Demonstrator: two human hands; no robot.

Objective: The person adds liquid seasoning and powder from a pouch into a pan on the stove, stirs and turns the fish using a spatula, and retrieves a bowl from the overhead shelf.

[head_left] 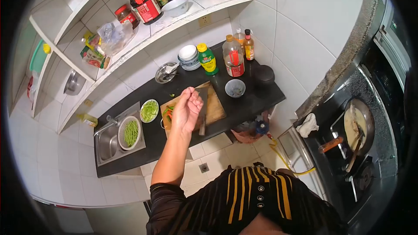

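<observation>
In the head view, your left hand [187, 112] hovers above the cutting board [216, 104], fingers curled closed, nothing visible in them; your right hand is out of view. The knife [203, 112] lies on the board, handle toward the counter [244, 103]'s front edge, where a brushing sleeve [164, 195] could knock it off.

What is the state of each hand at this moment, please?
Left hand: loosely closed, no held object visible.
Right hand: out of view, so its state cannot be told.
</observation>
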